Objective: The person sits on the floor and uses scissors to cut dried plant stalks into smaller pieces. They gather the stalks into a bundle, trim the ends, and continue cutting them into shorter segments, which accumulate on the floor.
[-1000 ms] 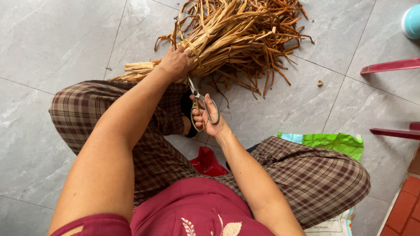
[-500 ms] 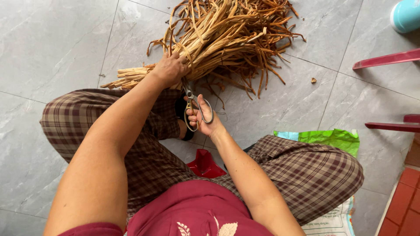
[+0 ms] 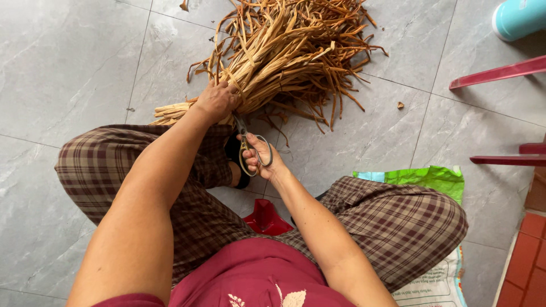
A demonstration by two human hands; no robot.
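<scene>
A big bundle of dry tan plant strips point(image 3: 284, 51) lies on the grey tiled floor in front of my knees. My left hand point(image 3: 216, 101) grips the bundle near its cut end, where the stalk ends point(image 3: 170, 112) stick out to the left. My right hand point(image 3: 259, 153) holds a pair of metal scissors point(image 3: 250, 149) by the loops, blades pointing up into the bundle just beside my left hand. I sit with legs in plaid trousers spread to both sides.
A red low stool point(image 3: 266, 219) shows between my legs. A green and white sack point(image 3: 432, 182) lies under my right knee. Red furniture legs point(image 3: 500, 73) and a teal container point(image 3: 520, 17) stand at the upper right. Red brick tiles point(image 3: 532, 261) edge the lower right.
Both hands and the bundle sit slightly lower and further left in view. The scissors stay at the bundle beside my left hand, loops now a little more spread.
</scene>
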